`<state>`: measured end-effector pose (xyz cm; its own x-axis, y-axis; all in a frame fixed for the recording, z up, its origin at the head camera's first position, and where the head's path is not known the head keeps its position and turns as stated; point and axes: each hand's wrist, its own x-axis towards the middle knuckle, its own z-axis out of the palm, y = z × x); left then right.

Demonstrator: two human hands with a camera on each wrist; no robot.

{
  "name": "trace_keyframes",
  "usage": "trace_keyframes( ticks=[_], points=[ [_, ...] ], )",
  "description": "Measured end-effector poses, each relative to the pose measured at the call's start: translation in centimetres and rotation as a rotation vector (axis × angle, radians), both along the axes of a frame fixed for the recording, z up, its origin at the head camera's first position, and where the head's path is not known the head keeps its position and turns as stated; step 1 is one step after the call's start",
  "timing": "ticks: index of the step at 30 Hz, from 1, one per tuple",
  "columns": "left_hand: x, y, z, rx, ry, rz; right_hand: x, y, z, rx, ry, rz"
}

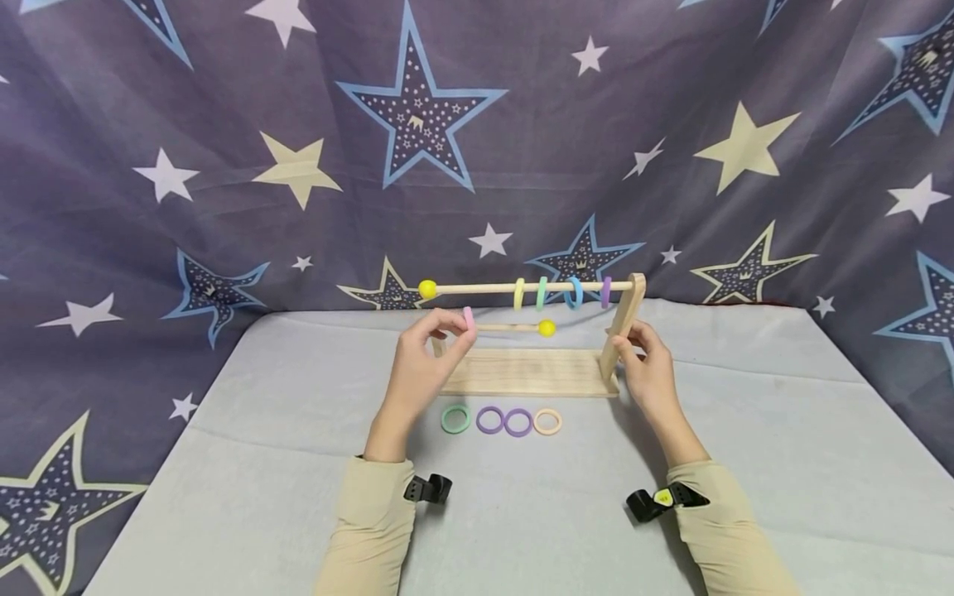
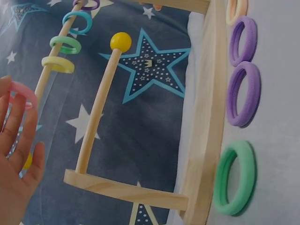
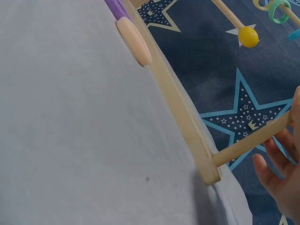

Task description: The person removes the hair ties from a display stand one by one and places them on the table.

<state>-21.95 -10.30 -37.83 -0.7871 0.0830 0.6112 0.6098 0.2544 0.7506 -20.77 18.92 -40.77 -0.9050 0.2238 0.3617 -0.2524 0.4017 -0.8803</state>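
My left hand (image 1: 428, 352) pinches a pink ring (image 1: 469, 318) between thumb and fingers. In the left wrist view this pink ring (image 2: 33, 96) is close to the long upper rod; whether it is threaded there I cannot tell. My right hand (image 1: 650, 364) grips the right upright of a wooden stand (image 1: 624, 327). Yellow (image 1: 518, 294), green (image 1: 542, 293), blue (image 1: 573, 293) and purple (image 1: 606, 290) rings hang on that upper rod, which ends in a yellow ball (image 1: 427, 289). A shorter lower rod points right, tipped with another yellow ball (image 1: 547, 329).
In front of the stand's base (image 1: 532, 372) lie a green ring (image 1: 445, 410), two purple rings (image 2: 253, 40) and a peach ring (image 3: 133, 41) in a row. A star-patterned cloth (image 1: 522, 190) hangs behind the grey-covered table (image 1: 537, 513).
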Motion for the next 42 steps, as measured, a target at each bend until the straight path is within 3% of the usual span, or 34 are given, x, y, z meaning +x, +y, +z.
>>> trace_keyframes(
  ticks=[12,22,38,42],
  points=[
    [0.0,1.2,-0.8,-0.151,-0.110,-0.067,0.1,-0.1,0.0,-0.004,0.027,0.004],
    [0.3,2.9,-1.3,-0.269,-0.210,-0.070,-0.1,0.0,-0.2,-0.004,0.032,0.008],
    [0.9,4.0,-1.5,-0.411,-0.234,-0.060,0.1,-0.2,0.1,-0.008,0.029,0.012],
    [1.0,4.3,-1.5,-0.445,-0.257,-0.087,0.1,-0.2,0.0,-0.015,0.022,0.010]
  ],
)
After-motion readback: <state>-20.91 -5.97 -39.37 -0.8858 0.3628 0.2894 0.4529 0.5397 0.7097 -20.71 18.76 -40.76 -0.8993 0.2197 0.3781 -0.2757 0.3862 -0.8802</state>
